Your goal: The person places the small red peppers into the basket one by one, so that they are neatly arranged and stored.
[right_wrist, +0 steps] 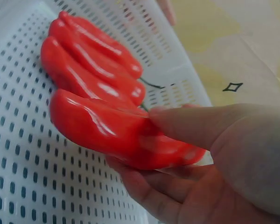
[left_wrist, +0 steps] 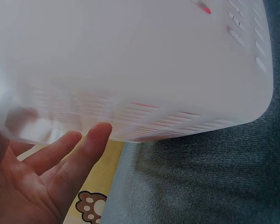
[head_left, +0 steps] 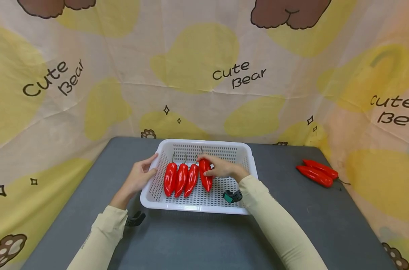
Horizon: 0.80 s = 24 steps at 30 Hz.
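Note:
A white perforated plastic basket (head_left: 197,208) stands on the grey table. My left hand (head_left: 141,176) holds its left rim, the thumb over the edge and the other fingers (left_wrist: 95,144) against the outer wall below. Inside, toward the left, three red peppers (head_left: 181,180) lie side by side, their stems pointing away from me. To their right, my right hand (head_left: 221,167) grips another red pepper (right_wrist: 107,126) between thumb and fingers. That pepper lies alongside the row, its tip toward me. Whether it touches the basket floor I cannot tell.
Two more red peppers (head_left: 315,174) lie together on the table (head_left: 285,180) at the right. A patterned cloth (head_left: 197,75) hangs behind and along both sides of the table. The right part of the basket shows bare perforated floor.

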Motion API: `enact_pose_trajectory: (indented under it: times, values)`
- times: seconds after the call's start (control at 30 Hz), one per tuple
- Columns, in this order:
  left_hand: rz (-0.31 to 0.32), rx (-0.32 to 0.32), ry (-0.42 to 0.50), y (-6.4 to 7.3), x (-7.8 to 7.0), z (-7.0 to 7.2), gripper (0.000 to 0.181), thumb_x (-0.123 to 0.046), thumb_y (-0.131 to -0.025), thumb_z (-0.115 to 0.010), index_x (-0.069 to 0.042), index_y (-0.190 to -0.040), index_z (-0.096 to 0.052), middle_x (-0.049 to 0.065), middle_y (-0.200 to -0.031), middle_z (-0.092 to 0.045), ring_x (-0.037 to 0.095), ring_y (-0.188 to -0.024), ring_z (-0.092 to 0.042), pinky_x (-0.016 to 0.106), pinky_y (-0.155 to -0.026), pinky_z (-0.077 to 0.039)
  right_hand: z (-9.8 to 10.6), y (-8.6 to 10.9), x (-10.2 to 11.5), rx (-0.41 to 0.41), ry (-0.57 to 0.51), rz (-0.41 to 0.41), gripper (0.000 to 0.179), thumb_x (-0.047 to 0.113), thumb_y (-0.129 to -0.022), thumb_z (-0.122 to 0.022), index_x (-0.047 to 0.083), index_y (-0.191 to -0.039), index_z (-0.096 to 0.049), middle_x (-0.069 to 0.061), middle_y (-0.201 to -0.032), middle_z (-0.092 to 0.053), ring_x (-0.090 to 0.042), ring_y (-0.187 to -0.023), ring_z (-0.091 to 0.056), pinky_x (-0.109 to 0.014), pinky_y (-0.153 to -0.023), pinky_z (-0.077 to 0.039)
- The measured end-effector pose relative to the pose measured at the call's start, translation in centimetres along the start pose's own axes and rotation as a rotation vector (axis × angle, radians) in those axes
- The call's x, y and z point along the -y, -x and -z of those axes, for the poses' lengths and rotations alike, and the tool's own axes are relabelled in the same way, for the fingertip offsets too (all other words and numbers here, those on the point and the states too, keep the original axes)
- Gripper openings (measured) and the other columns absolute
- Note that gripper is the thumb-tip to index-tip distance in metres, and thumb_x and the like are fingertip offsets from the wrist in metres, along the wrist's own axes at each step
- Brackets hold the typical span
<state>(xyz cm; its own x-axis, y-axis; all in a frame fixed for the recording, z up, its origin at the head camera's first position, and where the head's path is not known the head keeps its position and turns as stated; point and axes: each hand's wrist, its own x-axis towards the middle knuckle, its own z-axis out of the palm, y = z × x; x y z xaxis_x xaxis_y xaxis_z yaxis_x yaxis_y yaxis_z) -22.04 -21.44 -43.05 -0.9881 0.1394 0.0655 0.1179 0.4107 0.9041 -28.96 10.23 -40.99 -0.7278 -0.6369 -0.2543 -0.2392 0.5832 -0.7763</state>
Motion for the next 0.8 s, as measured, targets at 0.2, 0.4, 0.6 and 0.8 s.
enact_pose_trajectory:
  times: [0.2, 0.4, 0.6, 0.8]
  values:
    - [-0.005, -0.006, -0.032, 0.2, 0.1, -0.2, 0.06, -0.007, -0.1, -0.054, -0.006, -0.157, -0.033, 0.031, -0.152, -0.045, 0.047, -0.115, -0.066, 0.038, -0.075, -0.065, -0.7, -0.1, -0.4, 0.062, 0.017, -0.035, 0.053, 0.002, -0.093, -0.064, 0.023, -0.14, -0.05, -0.01, -0.144, -0.048, -0.028, -0.124, -0.05, -0.04, -0.096, -0.057]
    - [-0.007, -0.013, -0.049, 0.1, 0.1, -0.3, 0.06, -0.005, -0.1, -0.054, -0.005, -0.157, -0.034, 0.032, -0.151, -0.046, 0.049, -0.118, -0.064, 0.039, -0.078, -0.064, -1.3, -0.2, -0.6, 0.073, -0.001, -0.07, 0.054, 0.001, -0.093, -0.064, 0.023, -0.141, -0.051, -0.01, -0.147, -0.044, -0.028, -0.116, -0.052, -0.038, -0.086, -0.059]
    - [-0.002, -0.009, -0.044, 0.1, 0.0, -0.2, 0.061, -0.004, -0.1, -0.053, -0.005, -0.157, -0.032, 0.031, -0.153, -0.044, 0.05, -0.121, -0.062, 0.041, -0.078, -0.064, -1.5, -0.4, -0.5, 0.042, 0.062, -0.074, 0.056, 0.005, -0.092, -0.068, 0.02, -0.143, -0.049, -0.013, -0.15, -0.044, -0.029, -0.134, -0.043, -0.05, -0.119, -0.038]
    - [-0.015, -0.004, -0.042, 0.0, 0.0, -0.1, 0.061, -0.004, -0.1, -0.053, -0.003, -0.157, -0.032, 0.033, -0.151, -0.045, 0.05, -0.118, -0.064, 0.04, -0.078, -0.064, -1.6, -0.5, -0.6, 0.011, 0.117, -0.084, 0.062, 0.006, -0.09, -0.071, 0.019, -0.146, -0.046, -0.014, -0.154, -0.044, -0.031, -0.142, -0.041, -0.053, -0.123, -0.034]
